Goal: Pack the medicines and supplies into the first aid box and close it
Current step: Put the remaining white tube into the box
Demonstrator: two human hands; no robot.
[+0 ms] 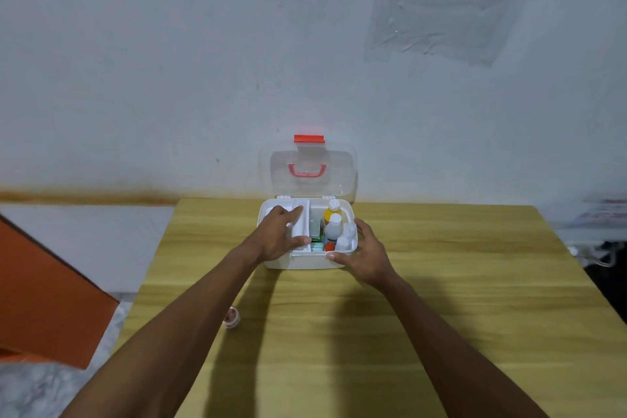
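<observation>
A white first aid box (302, 263) stands open at the far edge of the wooden table, its clear lid (312, 170) with red handle and red latch raised against the wall. Inside on the right are a yellow bottle (330, 214), a white bottle (333, 229), other small white bottles and flat packets. A white inner tray (300, 231) sits in the left half. My left hand (278, 236) lies over that tray, thumb on its near edge, fingers on its far part. My right hand (364, 256) grips the box's front right corner.
A small white and red roll or jar (231, 317) lies on the wooden table (407, 316) near the left edge, beside my left forearm. An orange panel (44, 299) stands left of the table. The wall is right behind the box.
</observation>
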